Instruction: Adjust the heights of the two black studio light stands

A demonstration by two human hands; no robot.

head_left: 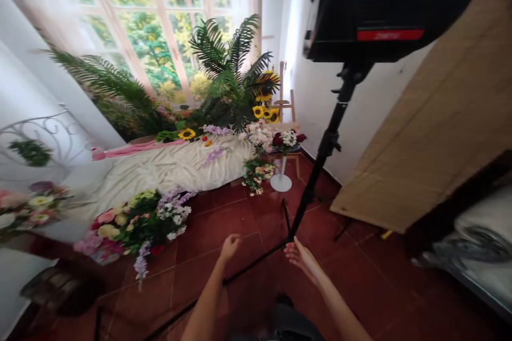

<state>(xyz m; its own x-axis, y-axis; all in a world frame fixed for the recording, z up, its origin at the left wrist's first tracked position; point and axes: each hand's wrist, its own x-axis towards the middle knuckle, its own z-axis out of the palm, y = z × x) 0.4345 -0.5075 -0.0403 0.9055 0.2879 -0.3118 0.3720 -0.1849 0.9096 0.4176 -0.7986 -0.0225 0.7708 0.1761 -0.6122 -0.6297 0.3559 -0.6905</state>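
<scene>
A black studio light (384, 5) with a red label sits on top of a black light stand (314, 176), which slants down to the tiled floor. Close to the lower pole is my right hand (301, 257), palm turned inward and fingers stretched out, holding nothing; I cannot tell whether its fingertips touch the pole. My left hand (231, 246) hangs over the floor to the left of the stand, its fingers curled in, with nothing visible in them. Beneath my hands, a thin stand leg (256, 262) runs along the tiles.
At the left, flower arrangements (138, 221) flank a draped cream cloth (172, 162). Palm fronds (228, 58), sunflowers (264, 112) and a wooden easel (294, 104) stand behind. A white round-based stand (281, 183) is on the floor. A tan hanging sheet (432, 101) covers the right side.
</scene>
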